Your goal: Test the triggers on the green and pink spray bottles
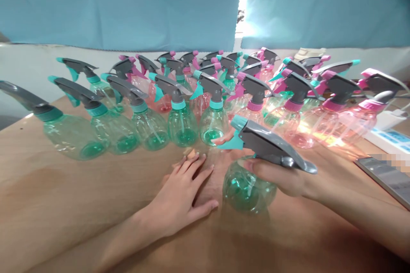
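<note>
My right hand [278, 175] is wrapped round the neck of a green spray bottle [246, 192] with a grey and teal trigger head. The bottle is nearly upright, its nozzle pointing away to the left; I cannot tell whether its base touches the table. Palm down on the wooden table [105, 196], my left hand [182, 192] lies with its fingers spread, just left of that bottle. A small tan object [189, 153] shows by its fingertips, too little visible to name. Beyond both hands stands a front row with a green spray bottle [182, 126] and several like it.
Pink spray bottles [297, 123] stand at the right of the row, and more bottles crowd behind. At the right edge lie a white power strip [389, 136] and a dark flat phone-like device [384, 179]. Blue curtains [128, 8] hang at the back.
</note>
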The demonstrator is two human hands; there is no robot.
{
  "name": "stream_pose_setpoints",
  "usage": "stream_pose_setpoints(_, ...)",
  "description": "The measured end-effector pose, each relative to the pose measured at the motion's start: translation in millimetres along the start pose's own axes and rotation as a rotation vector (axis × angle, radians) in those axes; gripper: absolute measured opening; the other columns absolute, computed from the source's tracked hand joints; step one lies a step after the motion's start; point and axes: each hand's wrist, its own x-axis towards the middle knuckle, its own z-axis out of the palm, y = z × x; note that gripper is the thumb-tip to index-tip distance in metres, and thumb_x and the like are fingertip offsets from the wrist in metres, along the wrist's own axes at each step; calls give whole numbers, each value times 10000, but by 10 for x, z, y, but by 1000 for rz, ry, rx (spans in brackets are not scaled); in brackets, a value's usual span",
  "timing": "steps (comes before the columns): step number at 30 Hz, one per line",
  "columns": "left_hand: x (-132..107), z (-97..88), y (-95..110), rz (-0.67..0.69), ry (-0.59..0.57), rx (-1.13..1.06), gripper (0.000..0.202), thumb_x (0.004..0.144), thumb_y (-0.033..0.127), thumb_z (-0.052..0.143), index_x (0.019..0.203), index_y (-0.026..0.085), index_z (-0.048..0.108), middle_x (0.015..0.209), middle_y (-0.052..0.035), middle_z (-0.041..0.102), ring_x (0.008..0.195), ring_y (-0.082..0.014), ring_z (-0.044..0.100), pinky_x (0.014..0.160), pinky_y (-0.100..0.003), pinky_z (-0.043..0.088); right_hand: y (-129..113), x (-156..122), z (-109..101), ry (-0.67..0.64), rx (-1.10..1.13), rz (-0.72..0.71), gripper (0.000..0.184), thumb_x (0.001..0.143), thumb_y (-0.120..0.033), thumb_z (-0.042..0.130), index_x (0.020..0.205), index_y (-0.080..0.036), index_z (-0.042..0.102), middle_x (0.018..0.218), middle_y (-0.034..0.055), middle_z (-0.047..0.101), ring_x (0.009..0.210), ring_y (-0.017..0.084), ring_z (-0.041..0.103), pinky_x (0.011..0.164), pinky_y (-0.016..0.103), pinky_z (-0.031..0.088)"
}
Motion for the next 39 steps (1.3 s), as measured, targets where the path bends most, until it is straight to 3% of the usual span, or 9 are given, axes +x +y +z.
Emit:
stream_pose_setpoints(3, -1, -9, 3, 4, -8, 6, 660, 918, 551, 555, 1456, 185, 442, 1540, -152, 360, 1423, -375, 272, 1080, -592, 315, -26, 40, 35, -15, 144, -52, 293, 720, -170, 535, 946, -312, 657, 807, 9, 698, 793, 222, 706, 667, 323, 590)
stream_pose_setpoints(5, 1, -9, 4, 1, -12, 7, 662, 915, 550, 557, 1455, 184, 443, 1540, -153, 359, 1426, -378, 263, 1083, -594, 311, -50, 64, 51, 2, 172, -78, 395, 708, -155, 517, 1054, -301, 642, 859, 20, 702, 859, 227, 695, 696, 338, 587)
stream_pose_setpoints(9, 1, 3, -1, 1, -11, -3, 664, 914, 552, 556, 1459, 193, 433, 1543, -142, 356, 1433, -370, 253, 1097, -583, 299, -64, 83, 55, -10, 172, -103, 475, 716, -136, 501, 1161, -270, 602, 980, 36, 706, 775, 195, 677, 665, 333, 573)
stream_pose_setpoints(14, -7, -1, -5, 3, -5, -9, 650, 920, 551, 545, 1458, 203, 432, 1540, -141, 365, 1431, -370, 258, 1088, -587, 309, -3, 57, 56, -19, 206, -106, 380, 766, -155, 526, 1116, -277, 614, 920, 11, 696, 693, 169, 668, 660, 318, 569)
stream_pose_setpoints(26, 12, -38, 25, -3, -26, -3, 654, 924, 556, 535, 1459, 194, 431, 1543, -140, 363, 1434, -372, 252, 1088, -585, 310, 17, 51, 68, -16, 219, -82, 456, 765, -164, 533, 1204, -278, 577, 674, -41, 572, 531, 146, 543, 562, 291, 505)
stream_pose_setpoints(32, 16, -26, 11, 1, -10, -10, 636, 926, 543, 543, 1448, 193, 447, 1533, -149, 375, 1425, -379, 268, 1080, -587, 317, 11, 53, 69, -27, 194, -68, 433, 764, -161, 520, 1173, -287, 583, 653, -51, 530, 497, 134, 478, 539, 282, 466)
stream_pose_setpoints(39, 6, -32, 17, -1, -13, -13, 649, 920, 550, 547, 1455, 199, 436, 1537, -149, 369, 1426, -371, 272, 1083, -580, 313, -6, 69, 44, -35, 216, -70, 431, 704, -120, 516, 1094, -283, 602, 703, -30, 557, 551, 154, 532, 570, 298, 483)
